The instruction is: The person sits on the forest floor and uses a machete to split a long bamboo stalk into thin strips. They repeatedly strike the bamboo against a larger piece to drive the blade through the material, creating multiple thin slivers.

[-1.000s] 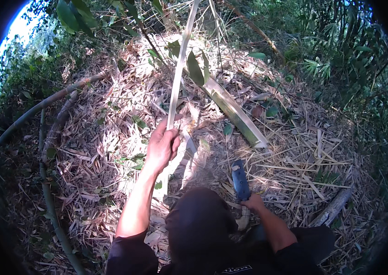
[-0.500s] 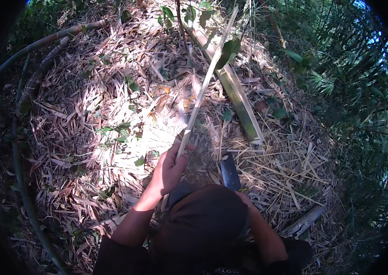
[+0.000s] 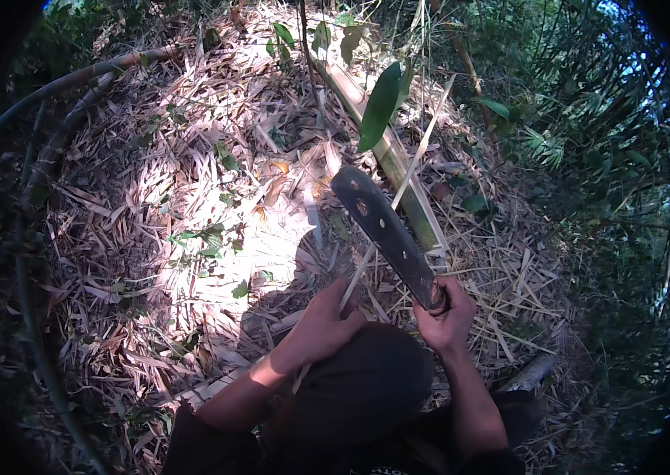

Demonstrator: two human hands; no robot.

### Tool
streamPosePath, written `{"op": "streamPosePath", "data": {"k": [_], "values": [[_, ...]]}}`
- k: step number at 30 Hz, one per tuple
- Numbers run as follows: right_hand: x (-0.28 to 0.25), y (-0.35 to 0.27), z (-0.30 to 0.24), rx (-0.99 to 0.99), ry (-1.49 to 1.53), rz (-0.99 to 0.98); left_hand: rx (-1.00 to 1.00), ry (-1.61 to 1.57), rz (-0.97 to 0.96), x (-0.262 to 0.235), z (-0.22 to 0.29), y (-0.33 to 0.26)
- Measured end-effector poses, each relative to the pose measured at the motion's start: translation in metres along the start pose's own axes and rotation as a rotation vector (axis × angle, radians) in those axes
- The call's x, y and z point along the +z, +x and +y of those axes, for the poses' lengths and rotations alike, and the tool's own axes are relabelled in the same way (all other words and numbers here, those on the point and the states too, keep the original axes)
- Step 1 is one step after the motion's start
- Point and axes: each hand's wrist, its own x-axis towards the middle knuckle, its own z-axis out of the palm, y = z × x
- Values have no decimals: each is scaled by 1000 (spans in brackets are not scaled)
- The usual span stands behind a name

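We are gripping a thin bamboo strip [image 3: 398, 194] with our left hand [image 3: 323, 321], fingers wrapped around it, while our right hand [image 3: 446, 313] is clenching a machete [image 3: 382, 229] raised beside it, above leaf litter [image 3: 192, 222].

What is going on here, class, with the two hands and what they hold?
A person works over ground strewn with dry bamboo leaves. The left hand grips a thin pale bamboo strip that slants up and away. The right hand holds a broad dark machete, its blade raised beside the strip. A thick green bamboo pole lies on the litter behind.
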Motion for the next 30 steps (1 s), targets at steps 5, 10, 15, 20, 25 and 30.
{"op": "streamPosePath", "data": {"k": [5,10,15,20,25,30], "values": [[3,16,-7,-460,-175,-8,170,35,46,-1,5,-11],[17,21,-8,-448,-125,-52,114,35,-10,-4,-13,-10],[19,17,-16,-442,-104,-96,287,257,-36,-12,-35,0],[16,16,-18,-461,-124,-38,442,335,50,-10,-26,5],[20,18,-9,-501,-84,9,235,144,-50,-12,11,3],[19,15,-12,-507,-75,36,393,178,10,-5,13,-3]]}}
